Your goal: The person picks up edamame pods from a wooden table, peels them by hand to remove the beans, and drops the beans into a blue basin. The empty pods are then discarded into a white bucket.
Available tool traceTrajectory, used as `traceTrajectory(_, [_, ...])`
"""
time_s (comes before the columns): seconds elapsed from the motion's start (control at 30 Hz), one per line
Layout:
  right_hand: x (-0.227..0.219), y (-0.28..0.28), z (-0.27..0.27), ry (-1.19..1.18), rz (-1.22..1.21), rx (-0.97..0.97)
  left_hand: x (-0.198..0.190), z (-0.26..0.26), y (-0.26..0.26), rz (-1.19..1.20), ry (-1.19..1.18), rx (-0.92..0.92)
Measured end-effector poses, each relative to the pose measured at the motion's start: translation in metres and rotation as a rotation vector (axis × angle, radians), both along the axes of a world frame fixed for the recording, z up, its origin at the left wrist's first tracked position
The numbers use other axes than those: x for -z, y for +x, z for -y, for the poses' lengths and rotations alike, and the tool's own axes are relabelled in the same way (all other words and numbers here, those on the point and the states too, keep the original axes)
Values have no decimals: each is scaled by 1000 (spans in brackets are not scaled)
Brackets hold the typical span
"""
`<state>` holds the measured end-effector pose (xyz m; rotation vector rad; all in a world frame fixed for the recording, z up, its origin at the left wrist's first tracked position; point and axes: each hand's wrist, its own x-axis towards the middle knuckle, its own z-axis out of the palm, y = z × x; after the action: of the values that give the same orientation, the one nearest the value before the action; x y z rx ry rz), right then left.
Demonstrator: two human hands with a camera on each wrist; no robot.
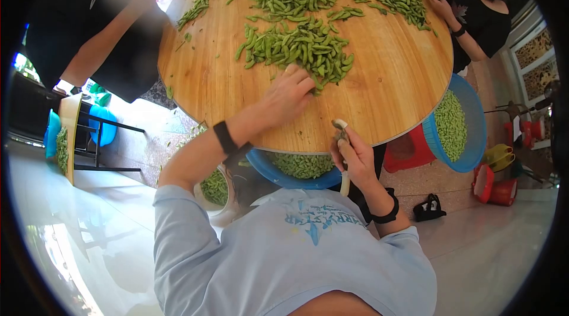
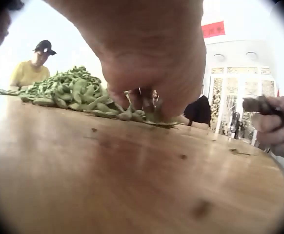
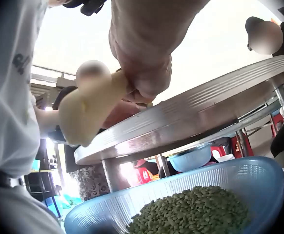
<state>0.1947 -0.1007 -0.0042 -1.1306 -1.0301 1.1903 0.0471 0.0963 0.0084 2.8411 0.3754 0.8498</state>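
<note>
In the head view my left hand (image 1: 289,95) reaches down at the near edge of a heap of green soybean pods (image 1: 296,49) on a round wooden table (image 1: 391,91). Its fingers pinch at pods by the tabletop; the left wrist view shows a flat pod (image 2: 156,118) under the fingertips. Over the table's near rim, my right hand (image 1: 355,156) is raised with bent fingers and dark, stained-looking tips. One finger has a whitish tip, and a pale yellowish piece (image 3: 91,112) hangs beside this hand. I cannot tell whether the right fingers hold anything.
Below the near rim stands a blue basket (image 3: 269,180) of shelled green beans (image 3: 191,212). Another blue basket (image 1: 474,120) of beans is at right, beside a red stool (image 1: 409,150). A pail of pods (image 1: 214,188) stands at lower left. Other people sit around the table.
</note>
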Motion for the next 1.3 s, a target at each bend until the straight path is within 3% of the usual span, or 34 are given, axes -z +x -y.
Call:
traceTrajectory(0.07, [0, -2, -6, -26, -114, 34, -16, 30, -8, -35, -699, -99])
traceTrajectory(0.1, [2, -3, -10, -27, -206, 29, -18, 42, -10, -41, -702, -91])
traceTrajectory(0.17, [3, -5, -11, -30, -298, 27, -19, 62, -16, 125, -1413, 21])
traceTrajectory(0.2, [3, -7, -11, -43, -337, -40, -17, 69, -18, 122, -1415, 20])
traceTrajectory(0.27, [4, -10, -10, -60, -376, -111, -11, 78, -21, 156, -1669, 37])
traceTrajectory(0.6, [7, -16, -5, -3, -338, -139, 3, 89, -26, 223, -1548, 6])
traceTrajectory(0.67, [7, -19, -4, -8, -286, -121, 11, 90, -27, 271, -1261, 5])
traceTrajectory(0.7, [7, -22, -5, 7, -262, -84, 9, 89, -28, 273, -1261, 5])
traceTrajectory(0.8, [8, -22, -6, 19, -281, -61, 7, 87, -29, 250, -1392, -13])
traceTrajectory(0.87, [11, -19, -6, 15, -328, -76, 9, 82, -31, 311, -1717, 150])
traceTrajectory(0.9, [14, -13, -7, 22, -373, -134, 9, 81, -30, 314, -1718, 146])
traceTrajectory(0.97, [18, -12, -12, 23, -419, -194, 9, 84, -28, 399, -2061, 174])
traceTrajectory(1.03, [19, -19, -19, 537, 576, 119, 10, 84, -27, 397, -2160, 87])
traceTrajectory(1.1, [18, -19, -16, 545, 675, 147, 13, 86, -23, 393, -2251, 3])
traceTrajectory(1.17, [17, -20, -15, 559, 771, 168, 17, 91, -21, 206, -1833, -96])
traceTrajectory(1.27, [17, -19, -9, 405, 645, 181, 13, 92, -23, 215, -1878, -80])
traceTrajectory(1.3, [17, -19, -8, 214, 444, 137, 12, 93, -24, 214, -1878, -80])
